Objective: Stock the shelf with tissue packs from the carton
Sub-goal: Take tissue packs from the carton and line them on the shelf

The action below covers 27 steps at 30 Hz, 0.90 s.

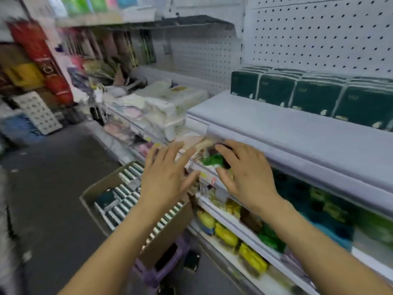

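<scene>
The head view, the only 1 here and smeared by motion, looks down along a shop aisle. Both hands are out in front at the edge of the white metal shelf [297,133], and neither holds anything: the left hand [168,177] has its fingers [170,151] spread and nearly straight in the air, while the right hand [248,173] has its fingers [225,152] loosely bent, hovering at or lightly against the shelf's front lip; blur hides whether they touch it. On that shelf, back against the white pegboard wall [319,39], stands a row of dark green rectangular tissue packs [314,96], upright and side by side, with bare shelf surface in front of them. The rest of the stock sits in the open brown cardboard carton [170,233] on the floor, below and to the left of both hands, packed with dark green tissue packs standing on edge in rows [125,199], their long axes running across the carton. The left hand hangs almost directly over the carton and is plainly the nearer; the right would have to cross leftward and down. My reading is that the next pack calls for a downward reach with the left hand, gripping across a pack's narrow edges. Lower shelves below hold yellow and green packaged goods [227,233].
</scene>
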Each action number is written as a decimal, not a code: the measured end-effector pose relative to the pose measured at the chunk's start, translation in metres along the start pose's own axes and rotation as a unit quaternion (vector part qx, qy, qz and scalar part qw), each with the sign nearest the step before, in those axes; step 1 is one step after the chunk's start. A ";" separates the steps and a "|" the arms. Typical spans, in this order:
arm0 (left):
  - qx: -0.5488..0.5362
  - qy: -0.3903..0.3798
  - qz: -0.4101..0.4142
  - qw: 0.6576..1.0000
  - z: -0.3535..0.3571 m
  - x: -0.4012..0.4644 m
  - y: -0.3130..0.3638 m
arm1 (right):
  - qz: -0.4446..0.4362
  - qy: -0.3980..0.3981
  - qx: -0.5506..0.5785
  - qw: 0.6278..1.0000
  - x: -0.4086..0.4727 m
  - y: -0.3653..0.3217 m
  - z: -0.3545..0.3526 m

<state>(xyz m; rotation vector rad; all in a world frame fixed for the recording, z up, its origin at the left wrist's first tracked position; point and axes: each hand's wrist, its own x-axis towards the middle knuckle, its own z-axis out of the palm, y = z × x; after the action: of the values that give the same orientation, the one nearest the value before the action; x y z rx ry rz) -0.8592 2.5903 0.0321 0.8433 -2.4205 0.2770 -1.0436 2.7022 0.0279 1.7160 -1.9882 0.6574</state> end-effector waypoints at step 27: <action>-0.020 -0.204 -0.376 0.903 0.159 -0.117 -0.337 | -0.094 -0.233 0.220 0.943 0.151 -0.216 0.362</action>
<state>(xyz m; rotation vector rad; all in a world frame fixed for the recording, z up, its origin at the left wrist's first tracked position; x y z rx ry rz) -0.6424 2.3289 -0.1616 1.8754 -2.2179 -0.2740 -0.8563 2.3374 -0.1527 2.4927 -2.0352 0.7182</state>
